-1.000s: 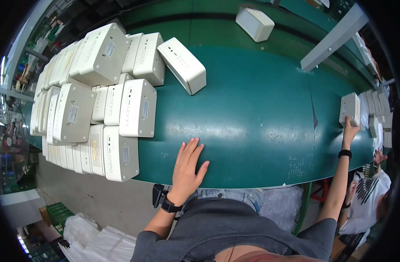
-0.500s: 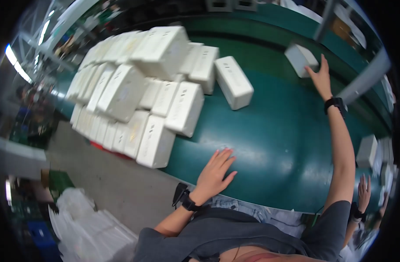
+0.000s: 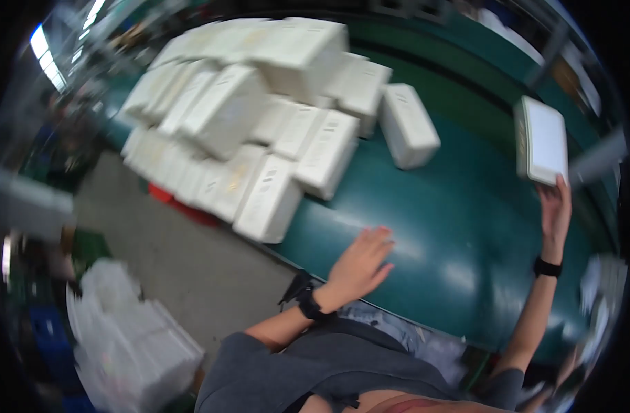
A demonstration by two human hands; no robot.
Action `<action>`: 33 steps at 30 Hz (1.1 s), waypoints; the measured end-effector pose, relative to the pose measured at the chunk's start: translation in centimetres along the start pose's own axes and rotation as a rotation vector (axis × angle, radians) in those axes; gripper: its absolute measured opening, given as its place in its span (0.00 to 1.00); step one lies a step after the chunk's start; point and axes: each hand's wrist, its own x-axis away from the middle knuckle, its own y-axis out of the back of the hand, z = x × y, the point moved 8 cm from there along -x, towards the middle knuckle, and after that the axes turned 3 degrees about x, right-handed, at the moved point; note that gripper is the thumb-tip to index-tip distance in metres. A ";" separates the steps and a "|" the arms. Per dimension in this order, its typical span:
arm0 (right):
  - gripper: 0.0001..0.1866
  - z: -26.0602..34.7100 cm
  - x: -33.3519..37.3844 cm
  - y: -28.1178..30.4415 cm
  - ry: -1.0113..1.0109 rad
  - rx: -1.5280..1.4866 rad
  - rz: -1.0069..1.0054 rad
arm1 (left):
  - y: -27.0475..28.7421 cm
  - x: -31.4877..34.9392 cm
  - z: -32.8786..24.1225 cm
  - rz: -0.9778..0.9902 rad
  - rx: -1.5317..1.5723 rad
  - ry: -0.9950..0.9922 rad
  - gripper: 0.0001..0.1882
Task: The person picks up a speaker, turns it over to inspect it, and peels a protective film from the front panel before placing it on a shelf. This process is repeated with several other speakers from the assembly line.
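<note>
In my right hand [image 3: 554, 215] is a white box [image 3: 547, 141] with rounded corners, gripped at its near end. The box is tipped up, with its pale flat face toward me. My left hand [image 3: 356, 272] is open and holds nothing, fingers stretched over the near part of the green work surface [image 3: 425, 241]; whether it touches is unclear. A single white box [image 3: 409, 127] lies apart on the surface. To its left, many similar boxes [image 3: 268, 199] stand in rows, some stacked on others.
Something red [image 3: 184, 204] shows beneath the near edge of the rows. White plastic bags [image 3: 132, 337] lie at the lower left beside the grey floor [image 3: 211, 275]. A grey post [image 3: 597, 165] stands at the far right. Blurred white items and part of another person's arm appear at the right rim.
My right hand has closed on the white box at the far right, lifted it and tipped it up. My left hand stays open near the table edge. The view has shifted.
</note>
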 end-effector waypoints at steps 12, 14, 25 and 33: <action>0.32 2.2 22.1 -14.8 0.279 0.354 0.166 | 0.3 -3.5 -3.3 -0.176 1.140 0.143 0.36; 0.31 1.4 23.4 -16.3 0.310 0.491 0.242 | -1.0 -2.9 -1.8 -0.270 1.305 0.300 0.40; 0.31 1.6 27.3 -20.2 0.471 0.829 0.269 | -0.5 -2.7 -2.6 -0.403 1.504 0.495 0.38; 0.33 0.7 27.2 -19.9 0.566 0.756 0.246 | -0.2 -2.8 -2.5 -0.396 1.478 0.468 0.38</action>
